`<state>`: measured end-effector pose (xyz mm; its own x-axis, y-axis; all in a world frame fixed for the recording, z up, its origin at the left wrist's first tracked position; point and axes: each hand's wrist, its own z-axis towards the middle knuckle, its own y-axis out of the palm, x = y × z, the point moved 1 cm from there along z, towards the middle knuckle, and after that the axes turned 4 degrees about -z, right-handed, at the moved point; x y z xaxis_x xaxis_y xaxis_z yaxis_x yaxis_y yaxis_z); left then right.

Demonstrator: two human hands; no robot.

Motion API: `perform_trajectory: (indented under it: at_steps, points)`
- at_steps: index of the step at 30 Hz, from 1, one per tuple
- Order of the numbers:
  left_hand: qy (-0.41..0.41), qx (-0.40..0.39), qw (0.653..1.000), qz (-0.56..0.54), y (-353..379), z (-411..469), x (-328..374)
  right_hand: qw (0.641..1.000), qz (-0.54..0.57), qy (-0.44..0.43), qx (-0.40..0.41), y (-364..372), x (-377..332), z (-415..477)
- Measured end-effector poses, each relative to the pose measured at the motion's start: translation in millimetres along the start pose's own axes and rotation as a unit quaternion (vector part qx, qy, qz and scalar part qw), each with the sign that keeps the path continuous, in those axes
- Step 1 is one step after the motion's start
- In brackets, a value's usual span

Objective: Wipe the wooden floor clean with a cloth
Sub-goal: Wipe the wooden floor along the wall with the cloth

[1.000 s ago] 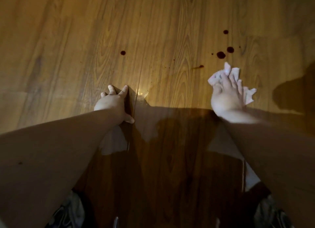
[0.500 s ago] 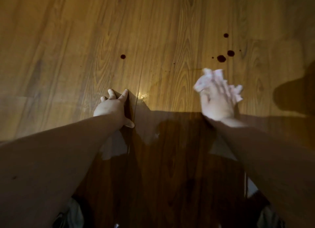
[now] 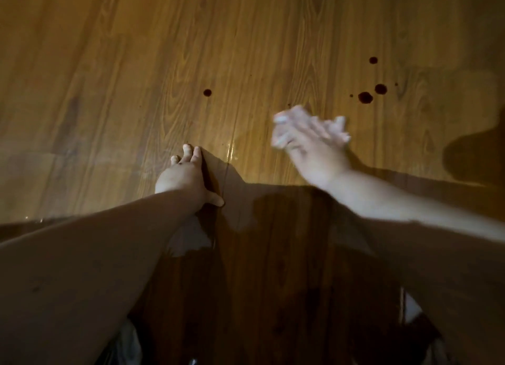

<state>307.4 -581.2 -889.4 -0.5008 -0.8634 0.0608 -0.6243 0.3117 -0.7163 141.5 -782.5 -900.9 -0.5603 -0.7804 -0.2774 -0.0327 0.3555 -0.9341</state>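
The wooden floor fills the whole view, its planks running away from the person, lit warm at the far half and falling into deep shadow along a hard edge that crosses just behind both hands. The left hand is planted flat on the boards at that shadow edge, its fingers held close together and pointing forward, thumb stuck out to the right and touching the floor beside a plank seam. The right hand is blurred; it covers a white cloth whose crumpled edges show past the fingertips on the far and right sides, and the fingers seem stretched over it, though the blur hides whether they pinch it or only press it down. Just beyond the cloth, to the right, lie two larger dark red spots close together, with a smaller drop farther off and tiny specks around them. A single dark spot sits apart on the left, beyond the left hand. A wet sheen glints on the seam between the two hands. All the lit floor to the left and ahead of the hands lies open, and a rounded shadow cuts in from the right edge.
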Motion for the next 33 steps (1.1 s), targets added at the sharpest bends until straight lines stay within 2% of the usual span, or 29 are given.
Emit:
perform_trajectory:
  at_steps: [1, 3, 4, 5, 6, 8, 10, 12, 14, 15, 17, 18, 19, 20, 22, 25, 28, 29, 30, 31, 33]
  points:
    - [0.0, -0.005, 1.0, 0.003, 0.7, 1.6, -0.8, 0.996, 0.006, 0.088, 0.022, -7.0, 17.9, 2.7]
    - [-0.005, -0.009, 1.0, 0.01, 0.5, 4.2, -0.6, 0.968, 0.019, 0.251, -0.008, -18.8, 30.4, 17.0]
    - [-0.007, -0.013, 1.0, 0.013, -0.6, 4.9, 0.3, 0.956, 0.019, 0.291, -0.043, -20.8, 24.4, 25.8]
    - [-0.008, -0.017, 1.0, 0.015, -1.4, 4.9, 1.2, 0.953, 0.014, 0.293, -0.073, -20.5, 9.4, 33.2]
    - [-0.008, -0.019, 1.0, 0.015, -1.5, 4.2, 2.0, 0.962, 0.017, 0.255, -0.093, -17.8, -11.3, 38.2]
    - [-0.003, -0.004, 1.0, 0.017, -0.2, 1.7, 1.2, 0.989, 0.015, 0.083, -0.12, -1.0, -63.7, 41.0]
    - [0.007, 0.022, 0.999, 0.023, 1.7, -1.7, -0.5, 0.986, -0.022, -0.082, -0.143, 12.9, -102.2, 32.8]
    - [0.015, 0.033, 0.999, 0.024, 2.3, -4.2, -1.6, 0.981, -0.025, -0.151, -0.118, 10.1, -98.8, 34.8]
    - [0.019, 0.026, 0.999, 0.02, 1.1, -5.8, -2.2, 0.984, -0.012, -0.146, -0.102, 1.1, -73.5, 45.6]
    - [0.02, 0.019, 0.999, 0.016, 0.6, -5.8, -2.8, 0.99, -0.011, -0.106, -0.089, -1.7, -56.8, 54.8]
    - [0.018, 0.006, 1.0, 0.012, 0.4, -5.7, -1.8, 0.997, -0.012, 0.057, -0.058, -13.0, -21.7, 70.7]
    - [0.015, -0.001, 1.0, 0.012, -0.4, -5.0, -1.5, 0.988, 0.006, 0.144, -0.048, -17.9, -14.5, 78.5]
    - [0.011, -0.009, 1.0, 0.013, -1.9, -4.1, -0.1, 0.978, 0.033, 0.2, -0.04, -20.8, -15.3, 84.0]
    - [0.008, -0.018, 1.0, 0.013, -2.9, -3.4, 1.4, 0.975, 0.05, 0.213, -0.039, -19.9, -26.6, 88.1]
    - [0.005, -0.027, 0.999, 0.017, -3.8, -3.8, 4.4, 0.988, 0.054, 0.134, -0.063, -11.9, -61.4, 89.1]
    - [0.012, -0.009, 1.0, 0.025, -2.5, -4.9, 4.1, 0.992, 0.001, -0.054, -0.111, 10.4, -103.6, 77.5]
    - [0.02, -0.009, 1.0, 0.018, -2.7, -6.4, 0.5, 0.987, 0.007, -0.117, -0.109, -0.4, -87.5, 74.3]
    - [0.022, -0.01, 1.0, 0.011, -2.8, -6.8, -0.5, 0.991, -0.013, -0.102, -0.091, -6.1, -74.7, 73.0]
    - [0.023, -0.01, 1.0, 0.004, -2.8, -7.7, -1.4, 0.996, -0.039, -0.05, -0.067, -9.0, -58.0, 71.8]
    - [0.026, -0.009, 1.0, -0.004, -2.5, -8.9, -1.9, 0.997, -0.052, 0.04, -0.043, -12.1, -37.5, 67.0]
    - [0.029, -0.004, 0.999, -0.016, -0.6, -11.7, -1.9, 0.969, -0.019, 0.247, -0.018, -14.4, -8.0, 44.7]
